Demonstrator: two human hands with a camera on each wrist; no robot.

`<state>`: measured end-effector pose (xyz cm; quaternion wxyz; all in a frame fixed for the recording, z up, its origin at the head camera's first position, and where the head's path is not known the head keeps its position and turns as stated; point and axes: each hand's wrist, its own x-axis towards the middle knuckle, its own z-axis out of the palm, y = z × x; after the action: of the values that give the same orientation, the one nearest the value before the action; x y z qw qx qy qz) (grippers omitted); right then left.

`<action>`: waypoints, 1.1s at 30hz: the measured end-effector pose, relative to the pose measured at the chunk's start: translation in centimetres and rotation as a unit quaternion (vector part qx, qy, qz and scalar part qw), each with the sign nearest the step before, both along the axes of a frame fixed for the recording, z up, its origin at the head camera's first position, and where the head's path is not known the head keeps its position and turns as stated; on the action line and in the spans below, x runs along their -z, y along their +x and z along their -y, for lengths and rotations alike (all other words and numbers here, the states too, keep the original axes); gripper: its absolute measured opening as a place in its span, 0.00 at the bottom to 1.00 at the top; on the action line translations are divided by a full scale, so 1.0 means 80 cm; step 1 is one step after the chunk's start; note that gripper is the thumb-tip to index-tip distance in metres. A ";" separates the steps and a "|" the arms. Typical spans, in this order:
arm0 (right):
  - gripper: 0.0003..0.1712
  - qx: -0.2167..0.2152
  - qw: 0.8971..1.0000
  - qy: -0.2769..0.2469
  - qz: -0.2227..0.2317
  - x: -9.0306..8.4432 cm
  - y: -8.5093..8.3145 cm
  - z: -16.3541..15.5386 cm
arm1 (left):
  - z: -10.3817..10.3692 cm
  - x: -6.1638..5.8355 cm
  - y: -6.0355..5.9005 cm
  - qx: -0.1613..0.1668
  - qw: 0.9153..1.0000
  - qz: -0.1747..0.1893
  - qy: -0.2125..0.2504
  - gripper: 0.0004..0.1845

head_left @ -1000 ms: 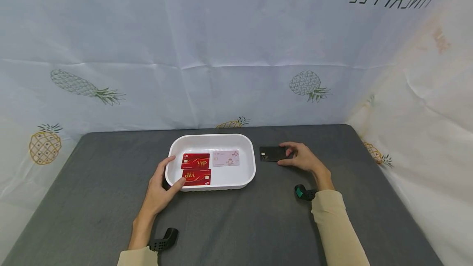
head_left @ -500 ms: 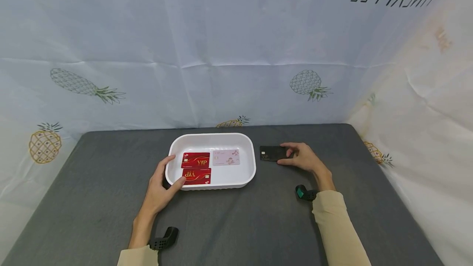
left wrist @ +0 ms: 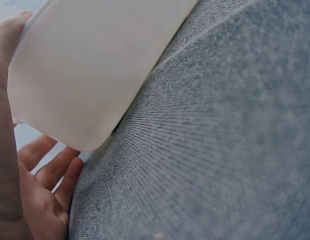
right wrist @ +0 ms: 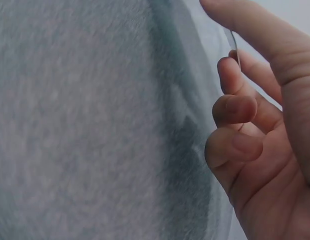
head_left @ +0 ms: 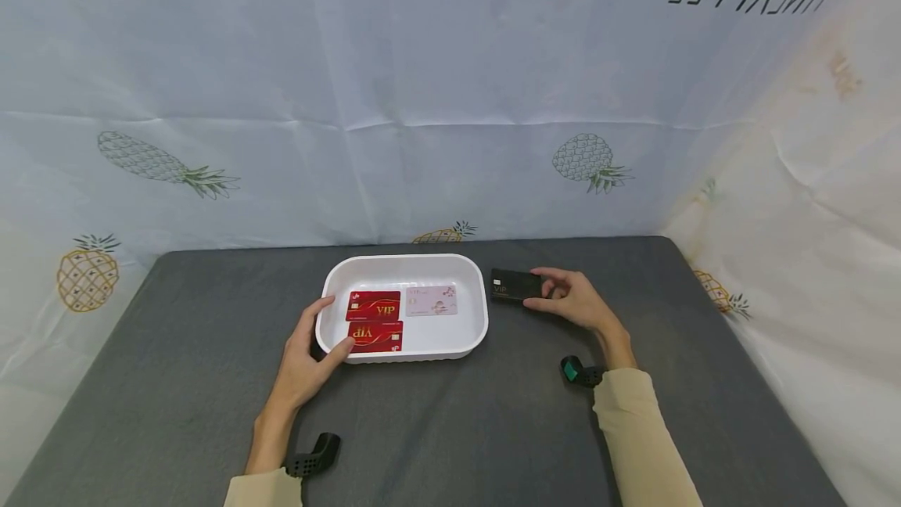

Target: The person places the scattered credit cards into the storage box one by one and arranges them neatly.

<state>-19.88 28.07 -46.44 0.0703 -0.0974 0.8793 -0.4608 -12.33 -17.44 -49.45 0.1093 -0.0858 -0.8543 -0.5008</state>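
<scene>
Right of centre frame, my right hand (head_left: 573, 300) pinches the black card (head_left: 516, 285), lifted beside the white tray (head_left: 479, 327) my left hand (head_left: 306, 354) grips, where three cards already lie, this one seemingly last.

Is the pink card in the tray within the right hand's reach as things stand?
Probably yes, but not freely: the right hand is pinching the black card just beside the tray. The pink card lies uncovered in the tray's right half, with only the low rim between; the left hand holds the far corner.
</scene>
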 end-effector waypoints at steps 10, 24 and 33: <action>0.34 -0.008 0.999 -0.022 -0.024 -0.027 0.001 0.021 | 0.000 0.000 0.000 0.001 1.000 0.000 0.005 0.40; 0.33 -0.039 0.996 -0.070 -0.044 -0.054 0.005 0.068 | 0.000 0.001 0.000 0.000 1.000 0.001 0.002 0.40; 0.33 -0.070 0.994 -0.073 -0.045 -0.061 0.006 0.100 | 0.000 0.000 0.000 0.004 1.000 -0.006 0.004 0.40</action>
<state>-19.43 20.10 -41.56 0.0554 -0.1846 0.8365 -0.5130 -12.34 -17.43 -49.46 0.1128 -0.0916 -0.8513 -0.5041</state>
